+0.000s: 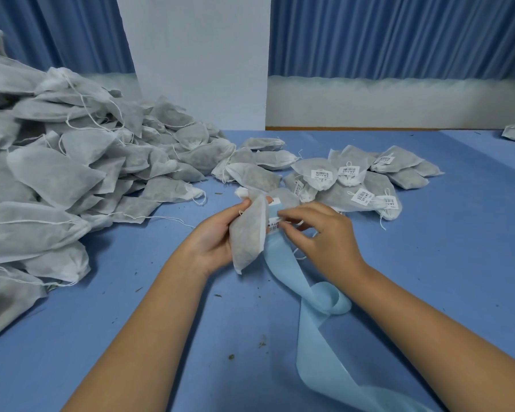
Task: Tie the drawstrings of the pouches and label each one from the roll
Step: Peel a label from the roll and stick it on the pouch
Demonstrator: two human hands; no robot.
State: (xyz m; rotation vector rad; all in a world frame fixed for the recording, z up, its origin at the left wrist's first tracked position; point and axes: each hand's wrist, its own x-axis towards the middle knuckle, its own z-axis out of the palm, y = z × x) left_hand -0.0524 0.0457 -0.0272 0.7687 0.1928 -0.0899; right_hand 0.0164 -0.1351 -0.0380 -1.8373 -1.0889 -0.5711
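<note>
Left hand grips the pouch upright, long axis vertical; right hand pinches a label on the backing strip, touching the pouch's right edge.

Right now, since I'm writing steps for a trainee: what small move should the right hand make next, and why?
Probably peel the label off the blue backing strip and press it onto the pouch: the right hand pinches at it, and the left hand holds the pouch beside it.
</note>
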